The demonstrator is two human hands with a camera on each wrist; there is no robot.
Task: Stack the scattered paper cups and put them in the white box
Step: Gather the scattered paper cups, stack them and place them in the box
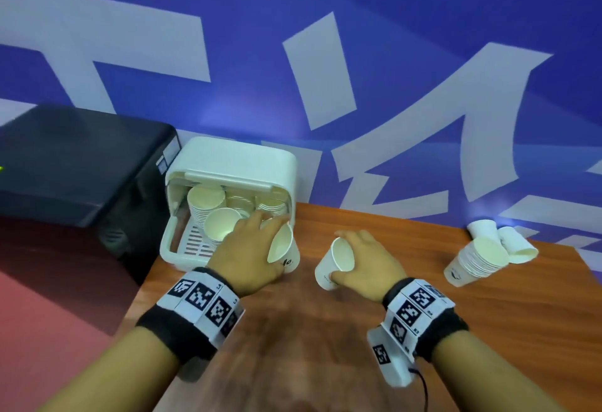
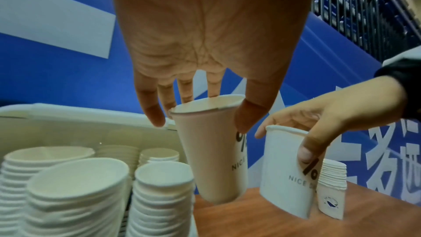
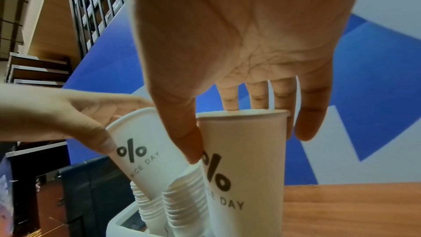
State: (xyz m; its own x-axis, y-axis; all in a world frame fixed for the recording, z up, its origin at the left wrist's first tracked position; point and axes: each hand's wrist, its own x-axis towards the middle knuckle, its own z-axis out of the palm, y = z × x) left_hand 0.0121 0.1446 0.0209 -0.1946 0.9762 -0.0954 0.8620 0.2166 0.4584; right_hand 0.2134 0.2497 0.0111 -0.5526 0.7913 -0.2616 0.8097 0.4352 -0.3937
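Paper cup [image 1: 282,249] pinched at the rim by left hand [image 1: 247,255], tilted, just beside the white box [image 1: 228,164] at its right edge. Second paper cup [image 1: 335,263] grasped by right hand [image 1: 368,262], thumb on the printed side, above the wooden table [image 1: 325,330]. Stacked cups [image 1: 208,213] standing inside the box. Further stack [image 1: 475,262] and loose cups [image 1: 518,245] on the table, well apart to the right.

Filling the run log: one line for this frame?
left hand: holds cup | right hand: holds second cup | white box: stacks inside | table: loose cups
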